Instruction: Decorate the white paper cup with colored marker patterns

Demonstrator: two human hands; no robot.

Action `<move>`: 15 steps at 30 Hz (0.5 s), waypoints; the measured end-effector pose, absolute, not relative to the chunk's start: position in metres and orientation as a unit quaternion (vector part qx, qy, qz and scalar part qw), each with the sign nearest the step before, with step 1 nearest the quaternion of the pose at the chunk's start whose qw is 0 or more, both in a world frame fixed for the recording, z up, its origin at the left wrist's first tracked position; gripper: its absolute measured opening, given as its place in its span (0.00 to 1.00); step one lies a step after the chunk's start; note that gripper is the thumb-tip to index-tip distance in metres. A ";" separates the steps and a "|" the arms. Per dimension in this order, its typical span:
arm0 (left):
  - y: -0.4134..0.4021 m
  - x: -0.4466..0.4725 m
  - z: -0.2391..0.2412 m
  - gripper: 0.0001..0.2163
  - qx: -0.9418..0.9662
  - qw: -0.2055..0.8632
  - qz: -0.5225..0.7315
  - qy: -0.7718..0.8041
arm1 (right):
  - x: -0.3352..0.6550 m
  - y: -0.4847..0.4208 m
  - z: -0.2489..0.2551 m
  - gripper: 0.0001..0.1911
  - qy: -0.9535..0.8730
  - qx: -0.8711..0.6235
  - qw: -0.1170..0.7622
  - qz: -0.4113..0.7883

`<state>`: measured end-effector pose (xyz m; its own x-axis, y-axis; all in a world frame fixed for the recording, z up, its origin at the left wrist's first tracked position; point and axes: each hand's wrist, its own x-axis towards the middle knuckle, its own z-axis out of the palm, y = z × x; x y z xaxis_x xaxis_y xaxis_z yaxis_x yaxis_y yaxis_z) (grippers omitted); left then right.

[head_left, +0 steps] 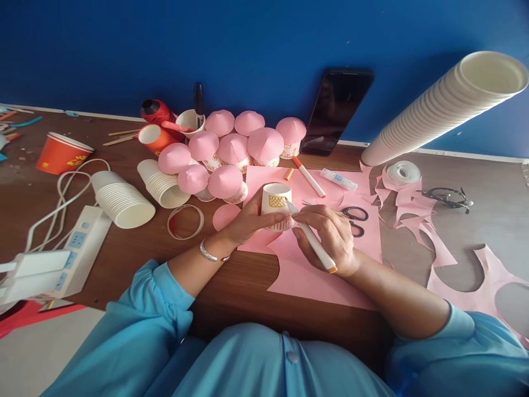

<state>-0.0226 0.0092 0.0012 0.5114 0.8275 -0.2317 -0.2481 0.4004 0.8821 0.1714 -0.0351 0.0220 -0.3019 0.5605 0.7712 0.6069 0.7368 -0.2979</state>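
Observation:
My left hand [248, 223] is closed around an upturned white paper cup [276, 201] that bears an orange and yellow drawn pattern. My right hand [330, 237] grips a white marker [311, 238] with an orange end, its tip touching the cup's side. Both hands rest over pink paper sheets [314, 275] on the brown table. A silver bracelet [209, 253] circles my left wrist. Just behind the cup stand several cups topped with pink paper cones [233, 149].
Black scissors [355, 215], a glue tube [338, 178] and an orange marker [308, 176] lie behind my hands. White cup stacks [122, 201] lie left; a long stack [446, 102] leans right. A phone [336, 110] leans on the blue wall. Power strip [78, 248], tape rolls, pink offcuts [475, 275].

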 end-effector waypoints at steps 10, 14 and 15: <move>0.010 -0.022 0.000 0.26 0.424 0.758 0.356 0.345 | 0.171 -0.036 0.023 0.09 -0.809 -0.372 0.454 -0.019; 0.010 -0.022 0.000 0.26 0.423 0.759 0.356 0.345 | 0.171 -0.037 0.023 0.09 -0.812 -0.363 0.456 -0.010; 0.010 -0.022 0.000 0.26 0.421 0.759 0.356 0.345 | 0.171 -0.037 0.023 0.09 -0.813 -0.362 0.456 -0.009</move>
